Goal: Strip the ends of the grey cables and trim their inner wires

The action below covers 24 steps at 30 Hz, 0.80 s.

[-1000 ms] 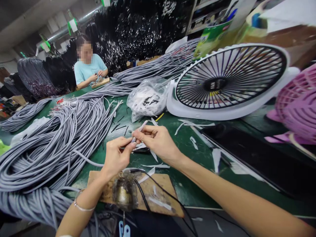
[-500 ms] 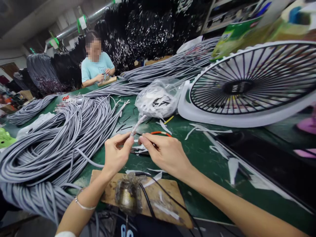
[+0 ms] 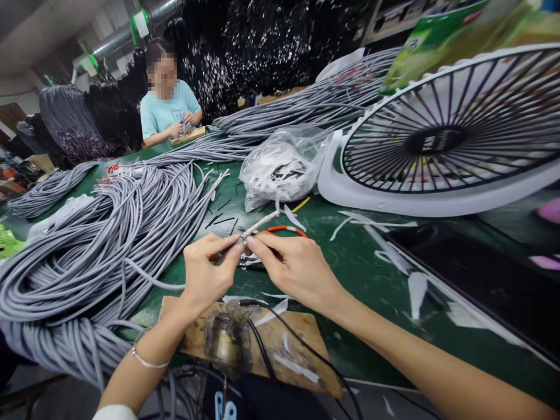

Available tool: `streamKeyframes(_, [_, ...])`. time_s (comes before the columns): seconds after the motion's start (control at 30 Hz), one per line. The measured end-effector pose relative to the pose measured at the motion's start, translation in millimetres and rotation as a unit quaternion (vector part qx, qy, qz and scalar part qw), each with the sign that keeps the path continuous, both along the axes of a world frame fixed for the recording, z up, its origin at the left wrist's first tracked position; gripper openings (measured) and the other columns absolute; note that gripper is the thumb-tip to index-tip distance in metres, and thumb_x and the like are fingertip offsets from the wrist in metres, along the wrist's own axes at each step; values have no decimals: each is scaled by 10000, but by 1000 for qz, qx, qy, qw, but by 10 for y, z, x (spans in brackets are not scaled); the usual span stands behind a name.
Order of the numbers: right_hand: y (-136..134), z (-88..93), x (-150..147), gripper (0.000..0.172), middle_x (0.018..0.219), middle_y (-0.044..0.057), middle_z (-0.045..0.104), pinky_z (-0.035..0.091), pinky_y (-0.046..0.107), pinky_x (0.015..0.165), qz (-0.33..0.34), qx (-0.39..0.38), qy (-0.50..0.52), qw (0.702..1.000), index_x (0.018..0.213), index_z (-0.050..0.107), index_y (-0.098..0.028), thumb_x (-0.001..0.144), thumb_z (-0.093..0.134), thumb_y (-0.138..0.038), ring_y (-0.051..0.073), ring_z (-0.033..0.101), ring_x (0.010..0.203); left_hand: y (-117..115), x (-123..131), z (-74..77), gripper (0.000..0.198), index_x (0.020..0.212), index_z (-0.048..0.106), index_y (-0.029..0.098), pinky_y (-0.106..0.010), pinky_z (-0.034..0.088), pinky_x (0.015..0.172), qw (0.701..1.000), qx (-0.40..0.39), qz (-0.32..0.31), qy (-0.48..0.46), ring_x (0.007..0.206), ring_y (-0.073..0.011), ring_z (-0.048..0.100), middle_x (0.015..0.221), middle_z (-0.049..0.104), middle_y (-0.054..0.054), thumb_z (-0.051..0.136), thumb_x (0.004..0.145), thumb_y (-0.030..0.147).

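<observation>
Pinches one whitish cable end in two hands, tilted up and away above the surface: thumb and finger of the left hand closed on it, thumb and finger of the right hand narrowly pinched at the same place. Just beyond, one orange handle loop and at least four short black pieces. In one clear plastic bag farther off, many white pieces and some black, too jumbled to count. Behind one white-framed fan, one green packet, contents hard to make out. To the left, one large heap of grey cables, too many loops to count. Nearest, one wooden board with one metal cylinder. Across the surface, one other person in light blue.
</observation>
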State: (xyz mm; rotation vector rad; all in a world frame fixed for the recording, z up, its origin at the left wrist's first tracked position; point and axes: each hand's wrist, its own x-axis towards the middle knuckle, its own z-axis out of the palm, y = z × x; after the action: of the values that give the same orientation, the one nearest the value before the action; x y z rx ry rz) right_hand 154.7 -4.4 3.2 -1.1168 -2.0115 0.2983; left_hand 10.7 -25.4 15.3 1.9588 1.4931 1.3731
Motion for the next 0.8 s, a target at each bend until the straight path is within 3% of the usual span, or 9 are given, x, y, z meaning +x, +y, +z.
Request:
streamKeyframes(0.27, [-74, -57, -72, 392, 498, 22, 611, 271, 226, 473, -53, 133, 1, 990, 599, 594, -171, 894, 364, -286, 110, 530, 441, 19, -17, 27, 156, 805, 719, 104, -183, 393, 434, 996, 46, 1, 78, 460, -78, 501, 579, 621, -35, 582, 743, 148])
streamKeyframes(0.4, [-41, -19, -63, 398, 440, -12, 544, 280, 207, 442, -22, 71, 38, 997, 564, 548, -171, 898, 369, -293, 82, 463, 379, -32, -21, 40, 161, 826, 707, 94, -174, 378, 423, 975, 160, 7, 153, 425, -63, 459, 554, 584, -22, 567, 770, 152])
streamKeyframes(0.47, [-57, -7, -76, 385, 432, -19, 530, 287, 208, 437, -20, 77, 39, 996, 560, 542, -171, 895, 385, -274, 79, 452, 369, -49, -27, 43, 173, 841, 702, 94, -168, 360, 406, 963, 197, 18, 184, 399, -53, 424, 540, 559, -10, 548, 784, 151])
streamKeyframes(0.53, [-110, -2, -108, 350, 480, 1, 580, 311, 216, 462, -27, 139, 26, 990, 585, 567, -166, 887, 403, -232, 91, 500, 409, -36, -53, 41, 181, 846, 702, 106, -165, 358, 406, 965, 181, 21, 191, 394, -50, 423, 540, 557, -4, 535, 789, 145])
streamKeyframes(0.6, [-177, 2, -137, 325, 522, 14, 620, 335, 219, 488, 8, 209, 13, 978, 615, 596, -167, 879, 409, -202, 99, 537, 448, 10, -104, 35, 176, 814, 711, 114, -177, 378, 435, 970, 141, 34, 195, 416, -62, 457, 540, 566, -11, 540, 776, 132])
streamKeyframes(0.7, [-203, 13, -126, 368, 477, 1, 595, 353, 213, 493, 68, 240, 18, 968, 611, 603, -187, 891, 366, -209, 95, 517, 427, 95, -206, 28, 143, 742, 722, 124, -202, 399, 471, 978, 87, 76, 175, 446, -83, 488, 524, 580, -19, 581, 743, 147])
streamKeyframes(0.8, [-99, -1, -62, 393, 450, 2, 566, 308, 221, 447, -40, 161, -6, 986, 554, 565, -188, 892, 381, -271, 96, 487, 395, 117, -254, 41, 137, 761, 725, 134, -201, 403, 455, 994, 39, 77, 63, 450, -84, 498, 548, 613, -20, 624, 728, 220])
